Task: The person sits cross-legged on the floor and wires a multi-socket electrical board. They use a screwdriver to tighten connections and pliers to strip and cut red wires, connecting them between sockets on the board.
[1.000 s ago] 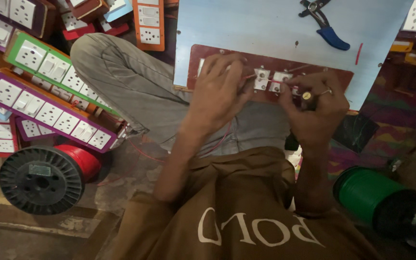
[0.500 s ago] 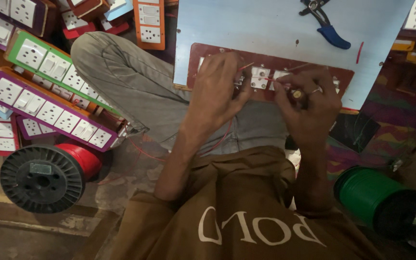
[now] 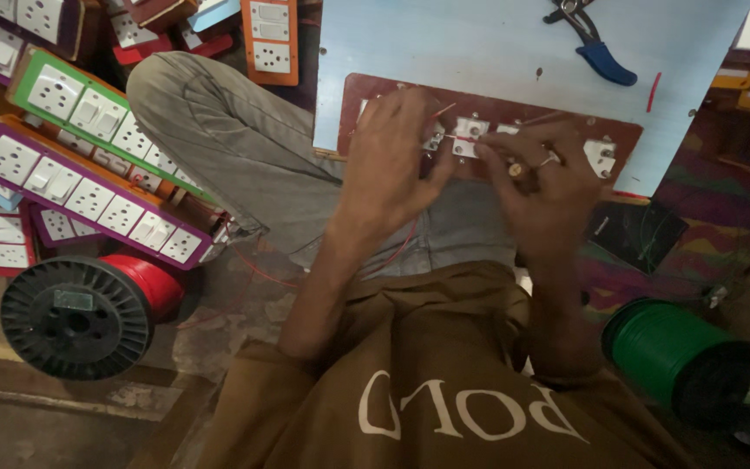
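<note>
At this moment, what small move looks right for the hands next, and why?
Probably seat the red wire into the white switch module: the left hand pinches it there, while the right hand steadies the brown board. The wire end itself is too small to judge.

Left hand (image 3: 392, 165) shifted slightly rightward along the brown board (image 3: 618, 130), closing on the white switch backs (image 3: 466, 139). Right hand (image 3: 544, 187) lowered from its raised position a second ago, fingers (image 3: 501, 165) now bunched beside a thin red wire (image 3: 444, 110).

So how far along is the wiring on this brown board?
White modules already sit in the brown board. Both hands, left hand and right hand, work a red wire at a middle module. Finished length is hidden; pliers lie unused.
</note>
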